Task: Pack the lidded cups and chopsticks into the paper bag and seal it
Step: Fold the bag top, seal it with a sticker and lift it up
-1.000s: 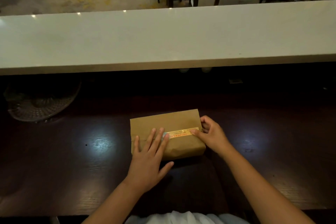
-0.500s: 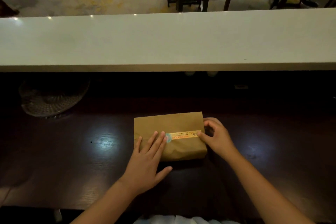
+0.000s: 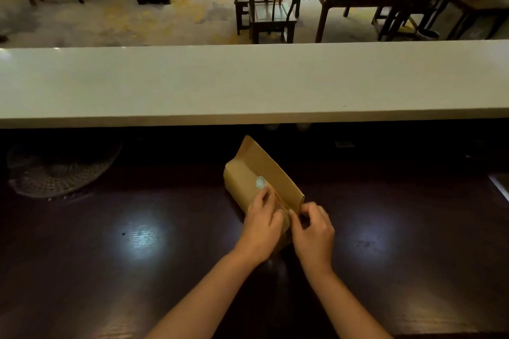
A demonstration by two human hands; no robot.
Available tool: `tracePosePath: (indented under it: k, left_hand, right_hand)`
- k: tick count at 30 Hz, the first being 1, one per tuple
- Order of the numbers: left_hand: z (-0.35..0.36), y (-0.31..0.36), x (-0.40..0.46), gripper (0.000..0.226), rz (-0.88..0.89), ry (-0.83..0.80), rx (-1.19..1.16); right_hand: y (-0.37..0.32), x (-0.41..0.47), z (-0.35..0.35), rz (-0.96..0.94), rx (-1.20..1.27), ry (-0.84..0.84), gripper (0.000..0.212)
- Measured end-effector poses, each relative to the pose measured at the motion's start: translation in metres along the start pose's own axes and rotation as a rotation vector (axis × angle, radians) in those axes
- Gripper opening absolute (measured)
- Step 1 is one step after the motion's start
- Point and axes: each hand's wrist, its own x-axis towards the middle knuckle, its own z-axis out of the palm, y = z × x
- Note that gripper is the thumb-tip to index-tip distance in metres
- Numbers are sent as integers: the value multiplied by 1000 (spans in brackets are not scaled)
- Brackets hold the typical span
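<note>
The paper bag (image 3: 256, 173) lies folded shut on the dark desk (image 3: 137, 270), angled away, with a round sticker (image 3: 260, 182) and a label strip holding the flap, so the packing looks basically done. Left hand (image 3: 261, 231) presses flat on the near end while the right hand (image 3: 314, 234) pinches the strip's end there. Probably only smoothing that seal is left; cups and chopsticks aren't visible, presumably inside.
</note>
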Motion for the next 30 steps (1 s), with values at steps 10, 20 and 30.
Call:
tracePosePath:
  k: [10,20,30]
  left_hand:
    - [-1,-8,-51,46,-90,137,-436]
    - [-55,-66,-57,45,-97,308,-455]
    - [-89,-90,-41,23,-210,378,-643]
  right_hand:
    - [-14,-29,25,-247,51,54,9]
    - [-33,-60,57,-474,93,-170,29]
    - [-34,-40,46,-500,91,-266,36]
